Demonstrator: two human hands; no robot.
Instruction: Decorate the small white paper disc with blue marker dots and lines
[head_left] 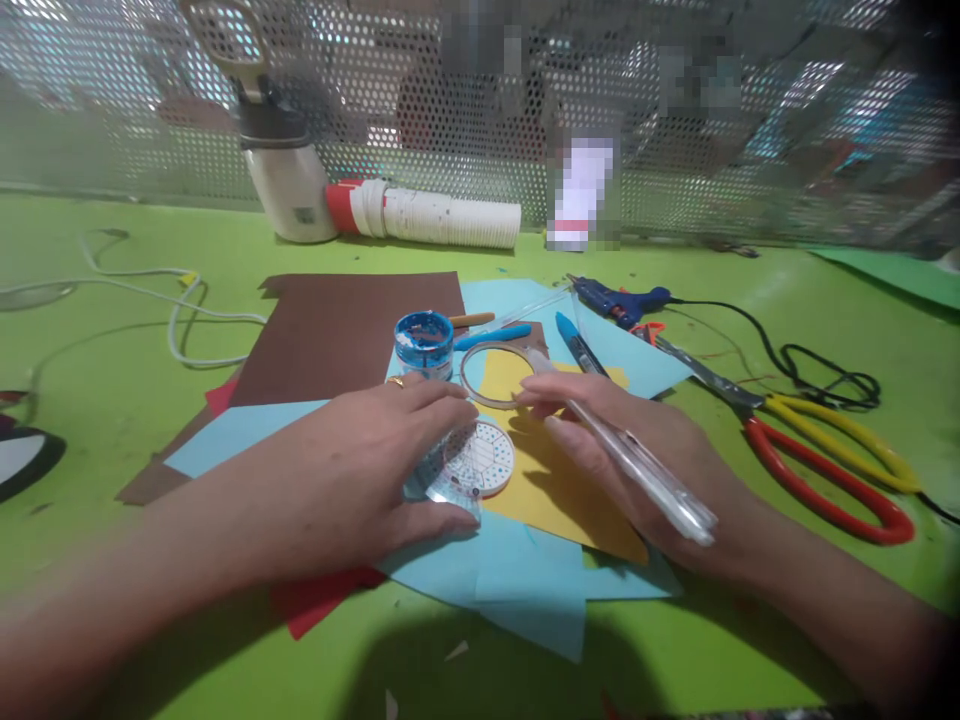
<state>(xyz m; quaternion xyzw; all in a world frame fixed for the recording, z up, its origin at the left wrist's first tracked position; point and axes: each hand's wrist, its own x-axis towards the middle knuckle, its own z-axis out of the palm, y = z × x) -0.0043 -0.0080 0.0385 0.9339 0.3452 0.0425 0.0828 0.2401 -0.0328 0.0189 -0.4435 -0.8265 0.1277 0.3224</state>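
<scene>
My left hand (pixel 360 470) lies over a clear plastic ruler or template (pixel 450 480) next to a white patterned disc (pixel 480 458), fingers curled round the template and pressing it on the yellow paper (pixel 559 490). My right hand (pixel 637 460) holds a clear-barrelled pen (pixel 637 465), tip pointing up-left near a thin ring (pixel 495 375) on the yellow paper. Light blue paper (pixel 525 575) lies under the yellow sheet.
A blue-lidded paint jar (pixel 424 342) stands behind my left hand on brown paper (pixel 337 330). Red-and-yellow scissors (pixel 825 460), a blue glue gun (pixel 619 300) with black cord, a stack of white cups (pixel 435 215), a white bottle (pixel 289 180) and a white cable (pixel 172 300) lie on the green table.
</scene>
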